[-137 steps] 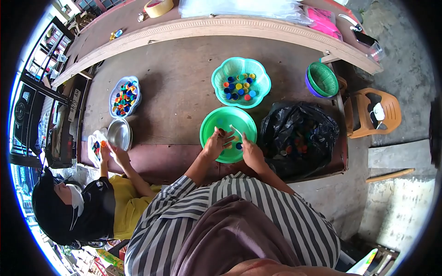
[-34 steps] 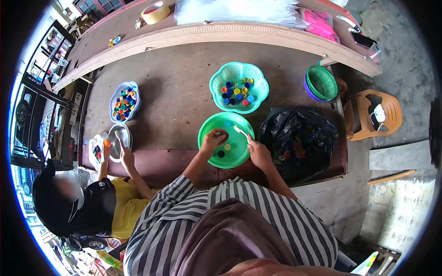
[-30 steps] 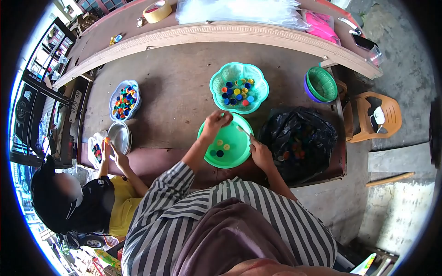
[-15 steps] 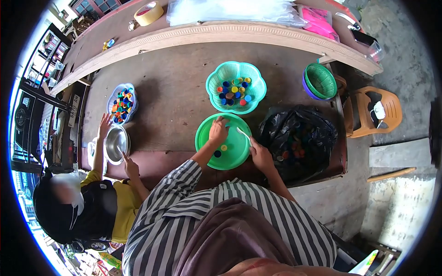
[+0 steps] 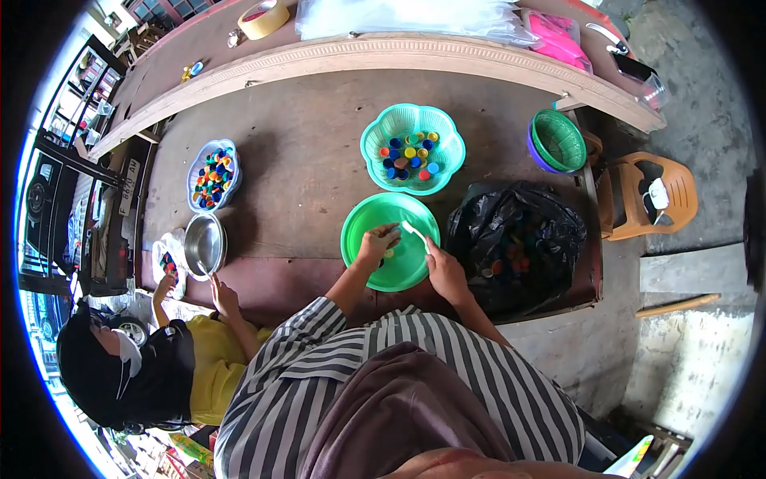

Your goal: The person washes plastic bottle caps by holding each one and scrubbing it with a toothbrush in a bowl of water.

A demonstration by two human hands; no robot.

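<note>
My right hand point(image 5: 448, 275) is closed round the handle of a white toothbrush point(image 5: 416, 233), whose head points up and left over the green basin point(image 5: 411, 275). Over the left half of that basin, my left hand point(image 5: 378, 244) has its fingers pinched together; whatever is between them is hidden. A yellow bottle cap point(image 5: 388, 253) lies on the basin floor, partly under this hand. Beyond the basin stands a turquoise scalloped basket point(image 5: 375, 144) with several coloured bottle caps in it. Close to my right hand, a black plastic bag point(image 5: 554, 211) holds more caps.
At left, a co-worker's hands point(image 5: 227, 297) are near a steel bowl point(image 5: 204, 247) and a white bag of caps point(image 5: 177, 279). A pale blue basket point(image 5: 192, 180) of caps stands behind. Stacked baskets point(image 5: 557, 140) sit far right; a raised wooden ledge point(image 5: 359, 60) crosses the back.
My left hand has come down and toward me inside the basin, now covering the dark cap. The toothbrush has shifted slightly left. The co-worker's far hand has moved from the blue basket to the white bag.
</note>
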